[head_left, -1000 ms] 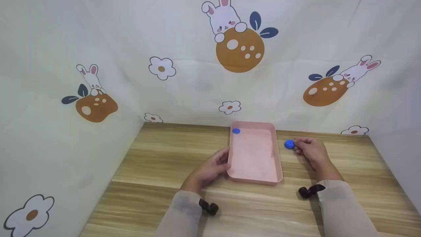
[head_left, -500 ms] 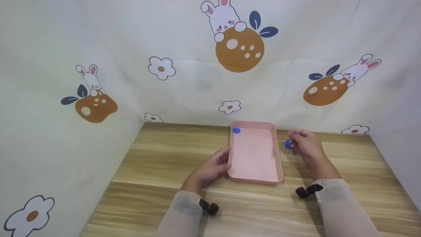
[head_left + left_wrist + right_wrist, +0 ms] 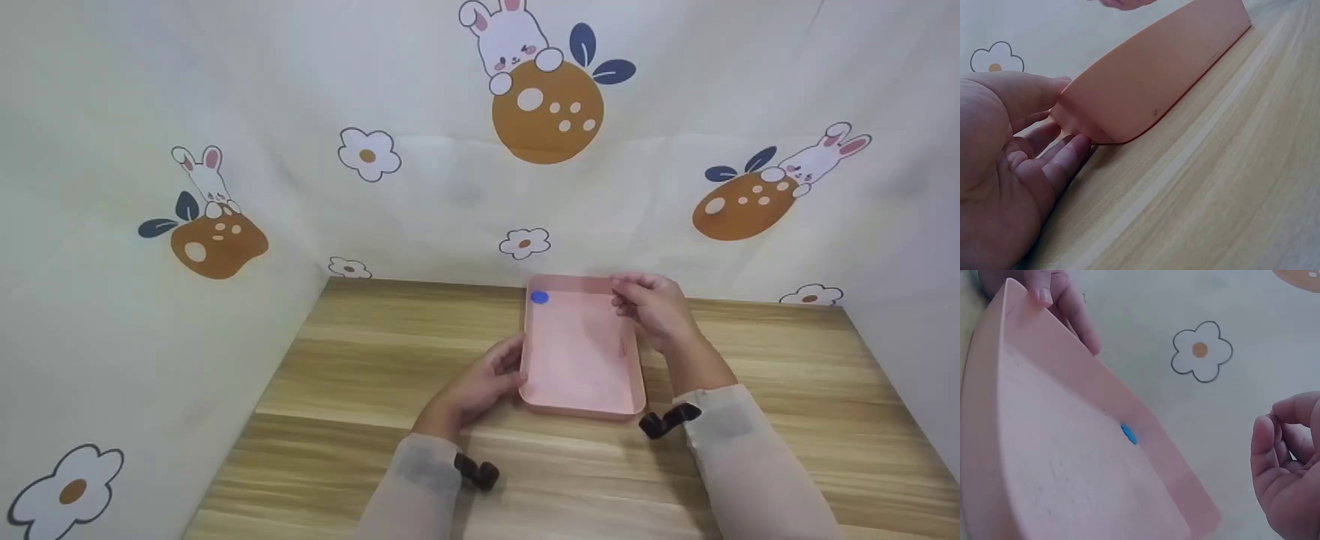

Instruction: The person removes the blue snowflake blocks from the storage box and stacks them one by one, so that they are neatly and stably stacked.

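Observation:
A shallow pink tray [image 3: 577,352] sits on the tabletop, with a small blue disc [image 3: 539,298] inside its far left corner. My left hand [image 3: 487,382] holds the tray's left wall near the front, its thumb [image 3: 1044,295] over the rim and the fingers outside. Over the tray's far right corner, my right hand [image 3: 656,311] is raised. In the right wrist view its thumb and index fingertips [image 3: 1264,427] meet; anything between them cannot be made out. A second blue disc, seen earlier right of the tray, is out of sight now.
A wood-grain table [image 3: 360,360] extends around the tray. Pale cloth walls [image 3: 435,195] printed with rabbits and flowers rise along its back and sides. Black wrist devices [image 3: 477,472] sit on both sleeves.
My right hand has left the blue disc beside the tray and moved left and away from me, over the tray's far corner. My left hand and the tray have stayed put.

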`<state>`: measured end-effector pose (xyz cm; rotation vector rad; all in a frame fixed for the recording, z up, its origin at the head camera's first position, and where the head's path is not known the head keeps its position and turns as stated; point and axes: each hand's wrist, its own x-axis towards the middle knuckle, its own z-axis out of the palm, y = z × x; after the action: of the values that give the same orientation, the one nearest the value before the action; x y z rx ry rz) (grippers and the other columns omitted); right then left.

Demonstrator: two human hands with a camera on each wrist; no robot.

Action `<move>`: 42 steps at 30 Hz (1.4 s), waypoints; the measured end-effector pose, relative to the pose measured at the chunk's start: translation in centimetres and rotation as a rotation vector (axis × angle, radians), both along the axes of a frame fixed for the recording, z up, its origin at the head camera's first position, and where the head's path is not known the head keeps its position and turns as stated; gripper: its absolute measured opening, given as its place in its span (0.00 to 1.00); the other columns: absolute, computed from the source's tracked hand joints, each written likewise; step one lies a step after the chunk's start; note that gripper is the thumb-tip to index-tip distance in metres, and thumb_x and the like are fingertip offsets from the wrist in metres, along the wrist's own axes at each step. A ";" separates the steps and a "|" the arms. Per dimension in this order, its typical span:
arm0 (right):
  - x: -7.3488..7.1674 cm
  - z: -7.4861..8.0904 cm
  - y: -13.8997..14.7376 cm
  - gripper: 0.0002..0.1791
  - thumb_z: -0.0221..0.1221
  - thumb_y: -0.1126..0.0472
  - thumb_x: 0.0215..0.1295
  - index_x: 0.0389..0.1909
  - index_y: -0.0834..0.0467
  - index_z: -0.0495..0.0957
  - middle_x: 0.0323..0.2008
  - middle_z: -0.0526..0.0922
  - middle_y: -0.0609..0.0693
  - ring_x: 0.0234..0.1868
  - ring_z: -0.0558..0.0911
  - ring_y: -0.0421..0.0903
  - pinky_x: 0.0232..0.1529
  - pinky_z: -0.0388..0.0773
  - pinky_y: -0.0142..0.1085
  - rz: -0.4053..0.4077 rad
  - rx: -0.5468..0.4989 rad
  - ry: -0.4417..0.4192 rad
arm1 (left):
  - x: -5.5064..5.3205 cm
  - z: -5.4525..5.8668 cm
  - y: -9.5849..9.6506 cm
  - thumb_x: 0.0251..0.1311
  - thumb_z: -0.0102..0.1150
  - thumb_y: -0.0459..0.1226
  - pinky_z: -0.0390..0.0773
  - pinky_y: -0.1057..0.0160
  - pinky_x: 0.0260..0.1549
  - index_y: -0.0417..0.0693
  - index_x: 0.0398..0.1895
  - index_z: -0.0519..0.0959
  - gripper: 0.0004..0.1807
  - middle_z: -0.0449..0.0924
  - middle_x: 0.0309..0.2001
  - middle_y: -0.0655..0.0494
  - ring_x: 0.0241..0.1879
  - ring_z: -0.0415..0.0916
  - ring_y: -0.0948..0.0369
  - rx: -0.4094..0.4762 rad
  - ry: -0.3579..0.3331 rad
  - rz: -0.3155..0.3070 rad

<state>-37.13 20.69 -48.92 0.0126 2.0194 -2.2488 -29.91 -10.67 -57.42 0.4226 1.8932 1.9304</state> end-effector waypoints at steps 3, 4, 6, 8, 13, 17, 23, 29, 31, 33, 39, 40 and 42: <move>-1.2 0.1 -1.4 0.16 0.64 0.59 0.77 0.58 0.64 0.84 0.35 0.87 0.44 0.35 0.85 0.39 0.40 0.89 0.28 0.008 0.037 -0.019 | 0.0 -0.1 0.0 0.74 0.56 0.28 0.54 0.47 0.86 0.43 0.87 0.53 0.41 0.52 0.87 0.44 0.87 0.49 0.46 0.008 0.010 0.000; -1.7 0.1 -1.9 0.19 0.63 0.58 0.77 0.61 0.66 0.82 0.35 0.87 0.44 0.36 0.85 0.39 0.41 0.89 0.28 0.010 0.058 -0.025 | 0.0 -0.1 0.0 0.74 0.56 0.28 0.55 0.46 0.86 0.43 0.87 0.53 0.41 0.52 0.87 0.43 0.87 0.49 0.46 0.008 0.014 0.000; -2.5 0.0 -2.9 0.23 0.63 0.56 0.78 0.65 0.67 0.79 0.36 0.87 0.45 0.37 0.85 0.41 0.42 0.89 0.29 0.015 0.112 -0.034 | 0.0 -0.1 0.0 0.74 0.56 0.28 0.56 0.46 0.86 0.43 0.87 0.53 0.41 0.53 0.87 0.42 0.87 0.50 0.46 0.007 0.013 0.001; -3.3 -0.2 -3.9 0.25 0.62 0.56 0.77 0.66 0.68 0.78 0.36 0.86 0.46 0.37 0.85 0.42 0.43 0.90 0.30 0.019 0.137 -0.039 | 0.0 -0.2 0.0 0.74 0.56 0.27 0.56 0.46 0.86 0.43 0.87 0.53 0.41 0.53 0.87 0.42 0.87 0.50 0.46 0.007 0.010 0.004; -5.0 -0.8 -6.0 0.23 0.63 0.58 0.77 0.64 0.68 0.80 0.36 0.86 0.48 0.34 0.85 0.42 0.40 0.90 0.31 0.017 0.137 -0.035 | 0.0 -0.1 0.0 0.75 0.55 0.28 0.56 0.46 0.86 0.44 0.87 0.53 0.41 0.54 0.87 0.43 0.86 0.52 0.47 -0.005 0.022 -0.001; -6.1 -1.4 -7.0 0.20 0.62 0.59 0.77 0.63 0.66 0.82 0.45 0.87 0.58 0.35 0.86 0.45 0.40 0.90 0.32 -0.004 0.140 -0.019 | 0.1 0.0 0.0 0.75 0.55 0.28 0.56 0.46 0.85 0.44 0.87 0.53 0.41 0.53 0.87 0.42 0.86 0.52 0.46 0.001 0.030 -0.002; -7.0 -2.7 -7.7 0.18 0.63 0.50 0.77 0.60 0.53 0.85 0.56 0.87 0.59 0.50 0.88 0.50 0.57 0.89 0.44 -0.071 0.256 -0.075 | 0.0 -0.1 0.0 0.75 0.55 0.28 0.55 0.46 0.86 0.45 0.87 0.53 0.41 0.53 0.87 0.43 0.87 0.51 0.46 0.006 0.031 -0.006; -6.9 -4.6 -7.9 0.14 0.69 0.46 0.71 0.53 0.44 0.89 0.52 0.91 0.50 0.51 0.88 0.52 0.52 0.90 0.43 -0.124 0.344 -0.082 | 0.0 0.0 -0.2 0.75 0.56 0.28 0.54 0.46 0.86 0.43 0.87 0.52 0.41 0.53 0.87 0.43 0.87 0.50 0.46 -0.009 0.050 -0.014; -7.0 -5.1 -8.0 0.14 0.70 0.46 0.70 0.52 0.44 0.89 0.50 0.91 0.51 0.48 0.89 0.52 0.48 0.90 0.42 -0.112 0.363 -0.057 | 0.0 0.0 -0.2 0.74 0.55 0.27 0.54 0.46 0.86 0.42 0.87 0.52 0.41 0.52 0.87 0.41 0.87 0.50 0.45 -0.001 0.051 -0.017; -7.0 -5.6 -8.1 0.14 0.70 0.48 0.70 0.53 0.47 0.89 0.49 0.91 0.54 0.45 0.88 0.52 0.45 0.90 0.41 -0.073 0.352 -0.031 | -0.1 0.0 -0.2 0.74 0.55 0.26 0.54 0.45 0.86 0.40 0.87 0.51 0.41 0.52 0.87 0.40 0.87 0.49 0.44 0.006 0.053 -0.019; -7.0 -6.8 -8.3 0.15 0.63 0.57 0.77 0.59 0.54 0.86 0.52 0.87 0.57 0.46 0.84 0.50 0.48 0.88 0.35 0.066 0.343 0.006 | -0.1 -0.1 -0.1 0.74 0.55 0.27 0.54 0.46 0.86 0.43 0.87 0.52 0.41 0.52 0.87 0.42 0.87 0.49 0.45 -0.007 0.049 -0.018; -7.0 -6.9 -8.3 0.15 0.62 0.57 0.78 0.61 0.54 0.85 0.52 0.87 0.56 0.46 0.84 0.49 0.48 0.87 0.34 0.081 0.366 0.006 | -0.1 -0.2 -0.1 0.74 0.55 0.27 0.54 0.45 0.86 0.42 0.87 0.52 0.41 0.52 0.87 0.41 0.87 0.49 0.45 -0.005 0.050 -0.019; -7.0 -7.1 -8.3 0.17 0.62 0.58 0.78 0.62 0.53 0.85 0.53 0.87 0.55 0.47 0.84 0.48 0.47 0.87 0.34 0.095 0.416 0.011 | -0.2 -0.2 0.0 0.74 0.55 0.27 0.54 0.45 0.86 0.42 0.87 0.52 0.41 0.51 0.87 0.41 0.87 0.49 0.45 0.003 0.048 -0.024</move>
<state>-44.14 12.36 -55.98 -0.0564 2.3970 -1.7422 -30.10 -10.71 -57.66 0.4946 1.9065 1.9251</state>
